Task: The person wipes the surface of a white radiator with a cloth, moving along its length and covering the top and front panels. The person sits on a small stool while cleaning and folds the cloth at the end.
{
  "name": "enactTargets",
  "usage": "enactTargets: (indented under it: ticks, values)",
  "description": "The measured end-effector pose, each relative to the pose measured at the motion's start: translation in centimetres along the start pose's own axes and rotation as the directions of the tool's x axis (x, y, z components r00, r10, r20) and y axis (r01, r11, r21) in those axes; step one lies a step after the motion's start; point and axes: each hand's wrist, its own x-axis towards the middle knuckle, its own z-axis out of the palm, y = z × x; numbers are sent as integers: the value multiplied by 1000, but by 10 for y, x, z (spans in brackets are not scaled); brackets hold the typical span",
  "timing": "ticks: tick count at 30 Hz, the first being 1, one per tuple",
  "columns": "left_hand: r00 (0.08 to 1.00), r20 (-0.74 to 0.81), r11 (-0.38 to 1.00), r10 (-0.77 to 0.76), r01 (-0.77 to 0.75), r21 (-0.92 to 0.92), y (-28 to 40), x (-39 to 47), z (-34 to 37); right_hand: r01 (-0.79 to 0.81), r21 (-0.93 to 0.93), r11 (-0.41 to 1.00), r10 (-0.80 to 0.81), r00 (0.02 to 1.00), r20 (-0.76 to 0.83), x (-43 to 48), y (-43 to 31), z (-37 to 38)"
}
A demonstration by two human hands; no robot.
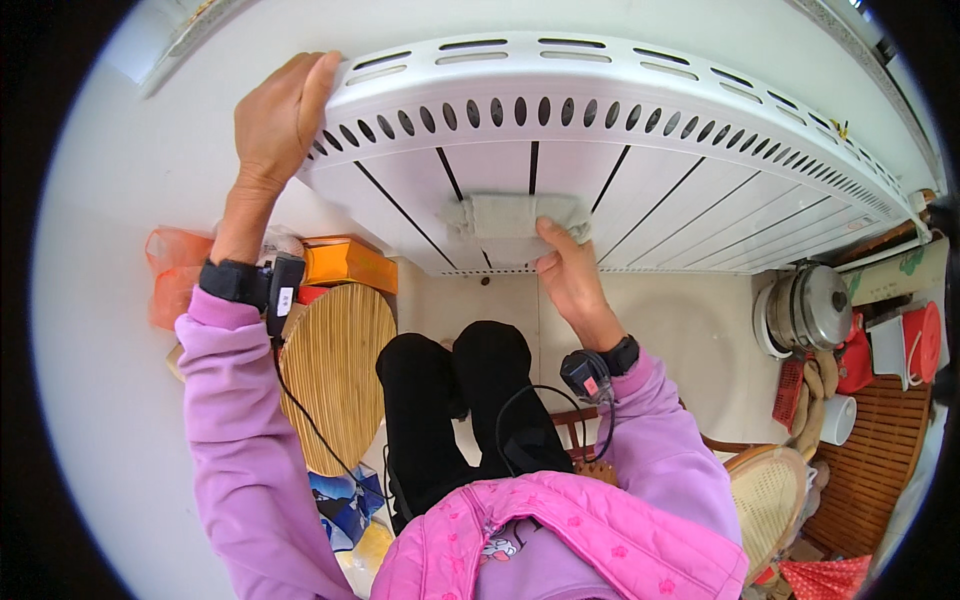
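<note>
A white metal radiator (487, 169) with slots and oval holes along its top spans the upper half of the head view. My left hand (285, 112) rests on its upper left corner, fingers bent over the edge and partly hidden. Lower and to the right, my right hand (566, 274) presses a pale, folded cloth (502, 216) against the front panels, the thumb on the cloth's near side. The other fingers are mostly out of sight behind the cloth and palm. Both wrists wear black straps with small boxes.
An orange box (349, 262) and a round slatted wooden board (341, 375) stand on the left. At the right are a metal pot (814, 307), a red bucket (921, 341) and a woven round tray (765, 502). Black cables hang from both wrists.
</note>
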Motion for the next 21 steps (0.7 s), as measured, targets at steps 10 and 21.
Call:
enactTargets:
  ticks: [10, 21]
  values:
    - [998, -8, 993, 70, -69, 92, -4, 1, 2, 757, -652, 23, -752, 444, 488, 7, -41, 77]
    - [982, -20, 968, 189, -183, 171, -7, 1, 2, 556, -807, -199, -379, 715, 587, 38, 66, -26]
